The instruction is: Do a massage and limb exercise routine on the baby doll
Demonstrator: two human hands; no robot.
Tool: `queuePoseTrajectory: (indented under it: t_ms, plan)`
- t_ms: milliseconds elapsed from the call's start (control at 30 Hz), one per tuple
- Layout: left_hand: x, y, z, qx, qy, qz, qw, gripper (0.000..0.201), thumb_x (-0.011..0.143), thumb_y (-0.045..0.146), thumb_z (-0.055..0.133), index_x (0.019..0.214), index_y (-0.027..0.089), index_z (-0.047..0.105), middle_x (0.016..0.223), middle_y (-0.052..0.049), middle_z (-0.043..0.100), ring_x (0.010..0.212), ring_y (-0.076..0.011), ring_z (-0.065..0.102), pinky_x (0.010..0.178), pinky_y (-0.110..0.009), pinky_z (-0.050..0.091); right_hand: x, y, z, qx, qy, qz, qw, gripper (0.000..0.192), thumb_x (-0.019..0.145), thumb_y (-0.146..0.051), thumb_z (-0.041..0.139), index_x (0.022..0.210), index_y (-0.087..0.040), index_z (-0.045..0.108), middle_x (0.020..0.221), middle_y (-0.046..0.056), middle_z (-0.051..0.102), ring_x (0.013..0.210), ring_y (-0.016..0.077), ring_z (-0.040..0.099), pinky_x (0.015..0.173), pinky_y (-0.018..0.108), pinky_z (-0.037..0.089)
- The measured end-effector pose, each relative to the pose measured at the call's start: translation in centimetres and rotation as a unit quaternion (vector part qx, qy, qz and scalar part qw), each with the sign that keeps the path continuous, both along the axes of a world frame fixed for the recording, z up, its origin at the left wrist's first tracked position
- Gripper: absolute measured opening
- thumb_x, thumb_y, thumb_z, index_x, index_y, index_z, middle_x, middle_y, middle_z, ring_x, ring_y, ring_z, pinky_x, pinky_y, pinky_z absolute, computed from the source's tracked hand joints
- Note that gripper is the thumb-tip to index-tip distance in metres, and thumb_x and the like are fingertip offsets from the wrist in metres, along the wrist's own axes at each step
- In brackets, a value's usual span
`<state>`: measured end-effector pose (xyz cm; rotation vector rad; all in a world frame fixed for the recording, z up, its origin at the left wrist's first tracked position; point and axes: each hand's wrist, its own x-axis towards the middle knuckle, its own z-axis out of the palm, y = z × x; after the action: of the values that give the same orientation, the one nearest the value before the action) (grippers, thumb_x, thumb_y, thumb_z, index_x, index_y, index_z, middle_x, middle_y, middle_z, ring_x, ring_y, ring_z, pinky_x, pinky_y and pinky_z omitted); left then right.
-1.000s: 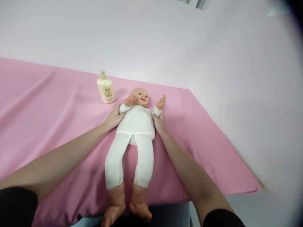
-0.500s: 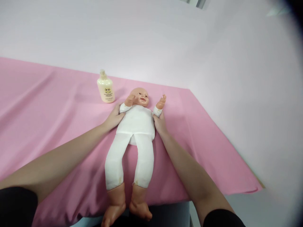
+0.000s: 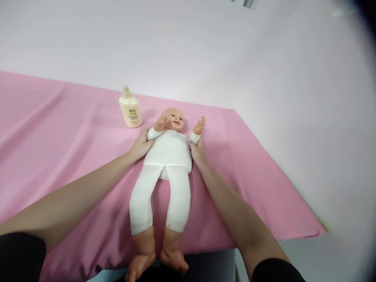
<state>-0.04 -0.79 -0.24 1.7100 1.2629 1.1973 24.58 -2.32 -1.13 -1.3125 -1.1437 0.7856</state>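
Left hand (image 3: 141,145): fingers spread, pressed flat against doll's side below its armpit. Right hand (image 3: 198,152): fingers spread likewise, pressed against opposite side of torso. Neither hand closed round anything.

Baby doll (image 3: 168,156): lay face-up on pink cloth (image 3: 58,137), between both hands. Soft white cloth body, arms and legs; plastic head, hands and feet flesh-coloured. Both arms raised beside head; legs straight, feet overhung near table edge.

Cream lotion bottle (image 3: 130,108): stood upright on cloth, near doll's head, apart from left hand.
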Motion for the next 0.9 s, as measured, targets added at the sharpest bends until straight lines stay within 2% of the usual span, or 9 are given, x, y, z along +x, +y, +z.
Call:
queuePoseTrajectory:
  t_ms: [467,900]
  plan:
    - [-0.11,0.20,-0.13,-0.006,0.011,0.008,1.000,0.054,0.085,0.027,0.060,0.137,0.018,0.048,0.142,-0.012,0.060,0.130,-0.0303,0.058,0.112,-0.048,0.048,0.18,0.31,-0.68,0.005,0.014,0.004,1.000,0.030,0.075,-0.029,0.057,0.104,-0.025,0.056,0.103,0.004,0.069,0.100,0.0234,0.064,0.093,0.039,0.051]
    - [-0.35,0.48,-0.57,0.012,0.034,0.009,0.999,0.057,0.088,0.028,0.059,0.142,0.020,0.047,0.145,-0.011,0.058,0.133,-0.0300,0.056,0.115,-0.048,0.045,0.19,0.25,-0.72,0.012,0.019,0.005,1.000,0.028,0.076,-0.027,0.058,0.104,-0.025,0.057,0.106,0.004,0.070,0.104,0.0235,0.064,0.098,0.040,0.050]
